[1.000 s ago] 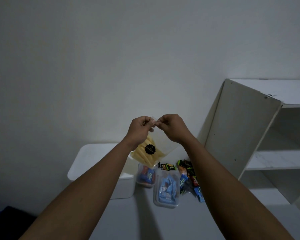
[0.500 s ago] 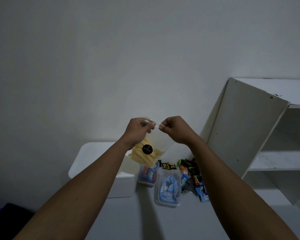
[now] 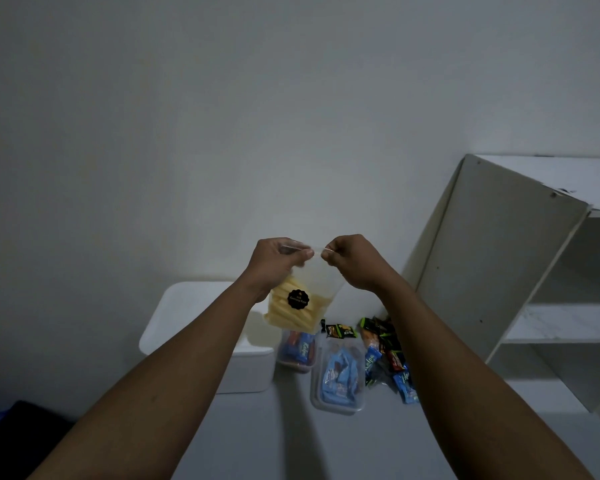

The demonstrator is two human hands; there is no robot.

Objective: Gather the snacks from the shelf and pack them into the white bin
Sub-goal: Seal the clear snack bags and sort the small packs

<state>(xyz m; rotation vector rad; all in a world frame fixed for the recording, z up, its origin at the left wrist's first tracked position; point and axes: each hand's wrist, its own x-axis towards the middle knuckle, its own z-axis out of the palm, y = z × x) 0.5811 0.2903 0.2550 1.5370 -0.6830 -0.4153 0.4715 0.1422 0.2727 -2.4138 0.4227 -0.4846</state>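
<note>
A plain pale wall [image 3: 222,133] fills most of the view. On the right stands a white shelf [image 3: 499,265], its side panel facing the camera and its boards bare where they show. Below lies the grey counter [image 3: 274,438], and at its far left sits the white bin [image 3: 184,306], showing a flat white top.

Both forearms reach forward over the counter. The left grip [image 3: 274,265] and right grip [image 3: 354,261] are raised side by side, nearly touching. Each has its fingers curled, with thumb and forefinger pinching the top edge of a clear bag [image 3: 321,289]. A short strip of that edge is stretched between them.

The bag hangs straight down from the two grips, in the air, in front of the bin's right end and above the tubs. Its lower half holds pale yellow sticks and bears a round black label [image 3: 298,299].

On the counter right of the bin lie a large clear tub [image 3: 338,379] of blue packets, a smaller tub [image 3: 297,351] just beside the bin, and a pile of loose packets [image 3: 385,355] nearest the shelf.
</note>
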